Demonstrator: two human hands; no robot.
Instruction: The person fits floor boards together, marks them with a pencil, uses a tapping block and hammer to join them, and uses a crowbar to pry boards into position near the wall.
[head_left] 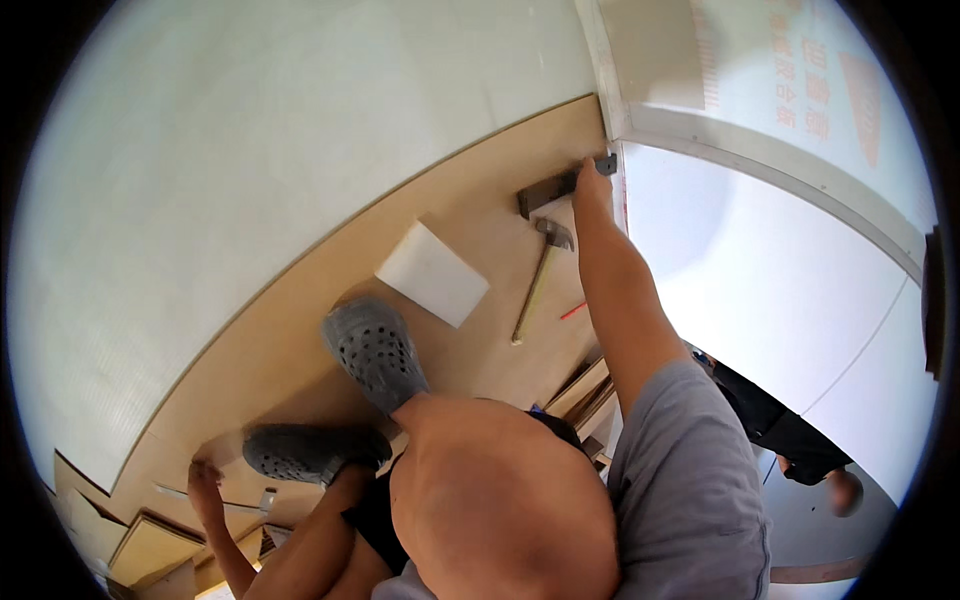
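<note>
At the far end of the plywood sheet point(500, 165), my right arm is stretched out. My right hand point(592, 182) is closed on a dark, long, box-shaped piece point(548, 192), which lies close to the white wall panel; its exact kind is hard to make out. Just nearer lies a claw hammer point(540, 275) with a pale yellow handle. My left hand point(205, 482) reaches down at the lower left onto the sheet's surface. Its fingers look loosely apart with nothing visible in them. Beside it lies a thin metal strip with a block at one end point(268, 499).
My grey clogs point(372, 345) are on the plywood, next to a white rectangular block point(433, 273). A red pencil-like stick point(573, 311) lies near the hammer. Wood offcuts point(155, 545) stand lower left. Another person in dark clothes point(765, 410) is at the right.
</note>
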